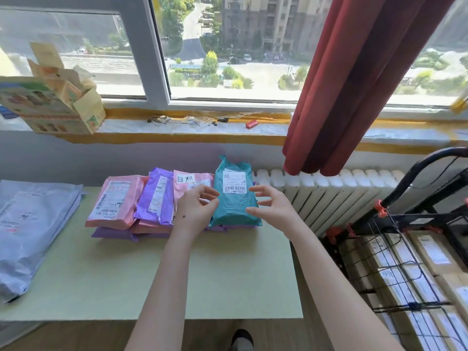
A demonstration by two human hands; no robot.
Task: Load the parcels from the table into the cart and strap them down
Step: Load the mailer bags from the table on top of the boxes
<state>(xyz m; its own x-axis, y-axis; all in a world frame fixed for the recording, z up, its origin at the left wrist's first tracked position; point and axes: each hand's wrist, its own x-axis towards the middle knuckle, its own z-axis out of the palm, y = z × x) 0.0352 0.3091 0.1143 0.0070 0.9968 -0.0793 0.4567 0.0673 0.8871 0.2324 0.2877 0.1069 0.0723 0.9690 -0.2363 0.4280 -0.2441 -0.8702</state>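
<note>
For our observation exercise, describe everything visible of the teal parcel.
The teal parcel is a crinkled plastic mailer, its far end bunched. A white barcode label sits on top. It lies flat atop purple parcels at the row's right end on the green table. Left hand and right hand flank it; contact unclear.

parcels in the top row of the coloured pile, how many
4, left to right: leftmost pink parcel, purple parcel, hand-labelled pink parcel, teal parcel at the right end. More lie partly hidden underneath.
</note>
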